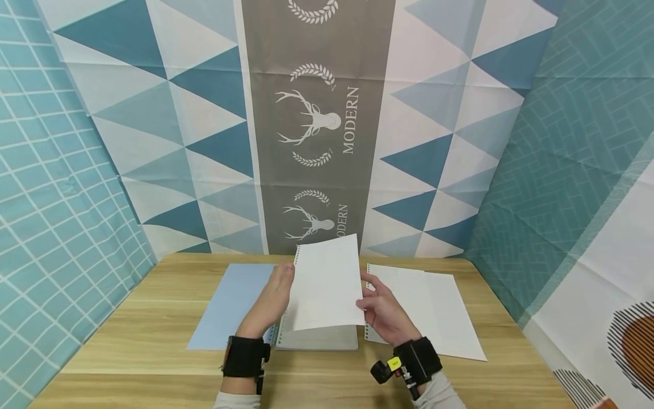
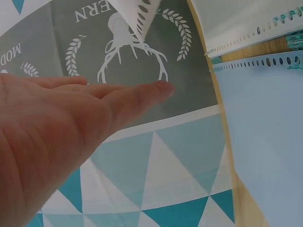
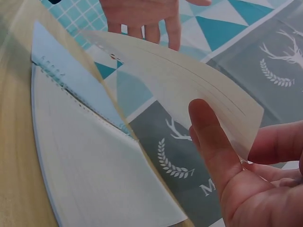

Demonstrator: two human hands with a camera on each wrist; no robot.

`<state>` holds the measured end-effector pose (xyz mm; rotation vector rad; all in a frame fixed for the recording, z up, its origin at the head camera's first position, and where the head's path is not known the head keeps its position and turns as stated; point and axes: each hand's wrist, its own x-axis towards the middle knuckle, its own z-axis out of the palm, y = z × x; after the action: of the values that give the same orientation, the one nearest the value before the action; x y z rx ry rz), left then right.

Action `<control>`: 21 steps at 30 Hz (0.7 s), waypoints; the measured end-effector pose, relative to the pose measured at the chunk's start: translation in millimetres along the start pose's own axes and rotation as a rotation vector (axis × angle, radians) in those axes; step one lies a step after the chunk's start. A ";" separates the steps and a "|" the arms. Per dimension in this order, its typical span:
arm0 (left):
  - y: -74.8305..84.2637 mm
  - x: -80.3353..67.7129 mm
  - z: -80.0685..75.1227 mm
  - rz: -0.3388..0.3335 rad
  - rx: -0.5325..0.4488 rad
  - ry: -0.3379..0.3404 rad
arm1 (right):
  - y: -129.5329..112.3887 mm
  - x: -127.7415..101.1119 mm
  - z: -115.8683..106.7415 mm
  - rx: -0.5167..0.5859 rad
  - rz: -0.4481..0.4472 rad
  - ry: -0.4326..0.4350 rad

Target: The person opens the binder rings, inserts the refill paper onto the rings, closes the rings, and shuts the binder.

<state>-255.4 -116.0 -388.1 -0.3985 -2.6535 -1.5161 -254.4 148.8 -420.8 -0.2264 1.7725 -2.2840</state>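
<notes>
A few white sheets with a punched left edge (image 1: 327,284) are held up above a ring-bound notebook (image 1: 319,339). My right hand (image 1: 384,311) pinches their right edge between thumb and fingers; the right wrist view shows the sheets (image 3: 189,78) bowed. At the punched edge stands my left hand (image 1: 269,298), its fingers straight. In the left wrist view this hand (image 2: 61,113) is flat, with the punched corner (image 2: 144,16) of a sheet beyond the fingertips. The notebook lies spread, its light blue cover (image 1: 232,301) to the left and green binding rings (image 2: 296,41) along the fold.
More white punched sheets (image 1: 441,312) lie overlapping on the right of the wooden table (image 1: 128,363). A patterned cloth (image 1: 311,170) hangs behind the table's back edge, with tiled-pattern cloth (image 1: 56,227) at the left. Black bands with cameras (image 1: 245,357) sit on both wrists.
</notes>
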 end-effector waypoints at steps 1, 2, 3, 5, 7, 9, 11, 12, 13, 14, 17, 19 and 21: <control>-0.2 0.2 0.3 -0.003 0.003 -0.001 | 1.0 0.6 0.3 0.002 0.002 0.000; -0.6 0.6 0.7 -0.010 0.004 -0.003 | 2.2 1.2 0.4 0.001 0.004 0.001; -0.9 0.7 0.9 -0.016 0.006 -0.006 | 3.3 1.7 0.6 0.001 0.006 0.001; -1.6 1.1 1.6 -0.028 0.012 -0.010 | 5.0 2.7 1.8 0.000 0.008 0.000; -2.6 1.6 2.2 -0.040 0.019 -0.011 | 6.6 3.5 2.9 -0.006 0.013 0.000; -3.2 2.1 2.7 -0.055 0.027 -0.013 | 8.3 4.6 3.9 -0.008 0.017 -0.002; -3.7 2.2 2.8 -0.073 0.032 -0.015 | 10.6 5.9 4.5 -0.007 0.020 -0.002; -4.1 2.2 2.7 -0.081 0.032 -0.017 | 11.7 6.6 4.9 -0.008 0.020 -0.003; -4.5 2.2 2.8 -0.089 0.031 -0.019 | 12.9 7.2 5.2 -0.008 0.021 -0.004; -4.7 2.3 2.9 -0.097 0.034 -0.022 | 14.0 7.6 5.3 -0.008 0.020 -0.007; -6.6 2.6 3.7 -0.112 0.036 -0.030 | 17.2 8.6 6.2 -0.008 0.024 -0.011; -7.7 3.0 4.6 -0.114 0.044 -0.032 | 19.0 8.7 6.4 -0.009 0.026 -0.015; -9.0 3.3 5.4 -0.116 0.046 -0.035 | 20.5 8.9 6.7 -0.013 0.027 -0.016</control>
<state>-260.4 -115.1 -397.8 -0.2748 -2.7779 -1.4887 -259.2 135.3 -439.2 -0.2210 1.7724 -2.2467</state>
